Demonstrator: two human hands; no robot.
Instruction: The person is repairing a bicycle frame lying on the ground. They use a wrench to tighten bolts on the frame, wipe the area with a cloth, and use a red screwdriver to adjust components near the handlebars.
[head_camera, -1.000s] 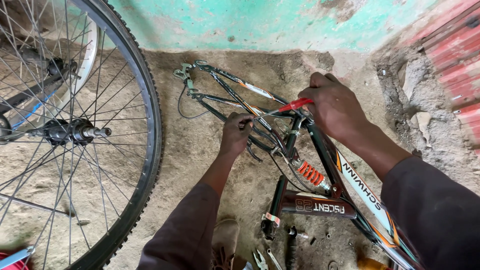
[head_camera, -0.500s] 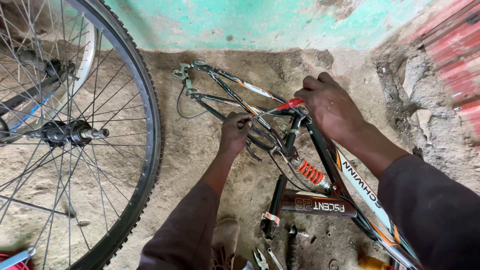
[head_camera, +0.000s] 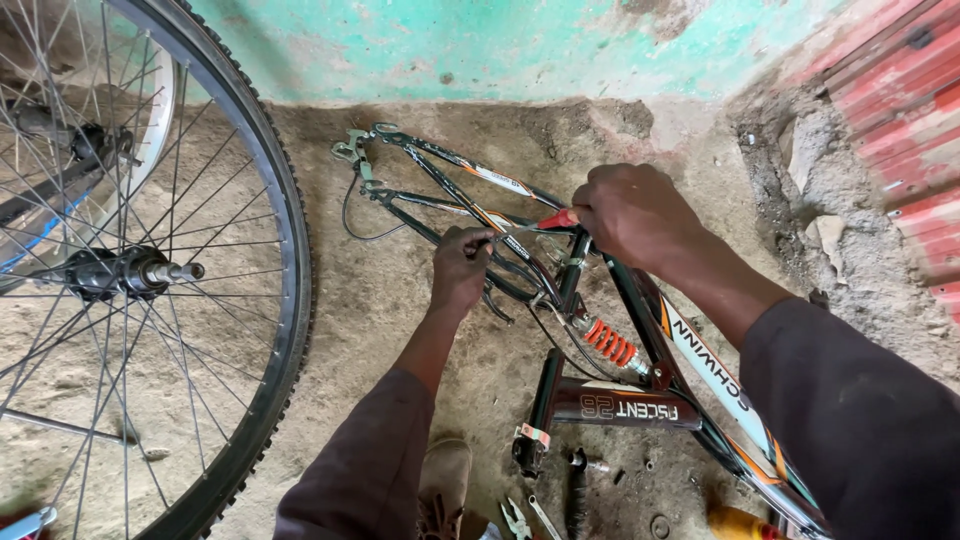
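Note:
A bare black bicycle frame (head_camera: 620, 400) with an orange spring shock (head_camera: 610, 345) lies upside down on the dirt floor. My left hand (head_camera: 462, 265) pinches something thin at the frame's rear tubes, where a cable runs. My right hand (head_camera: 630, 212) is closed around a red-handled tool (head_camera: 556, 219), its tip pointing left toward my left hand. The rear dropouts (head_camera: 352, 152) point toward the wall.
A large spoked bicycle wheel (head_camera: 150, 270) with a knobbly tyre stands at the left. A green wall (head_camera: 500, 45) runs behind, red bricks (head_camera: 900, 110) at the right. Pliers and small tools (head_camera: 525, 518) lie on the ground near my shoe (head_camera: 440, 485).
My right hand has shifted slightly left and down with the red-handled tool, closer to my left hand. My left hand stays on the frame.

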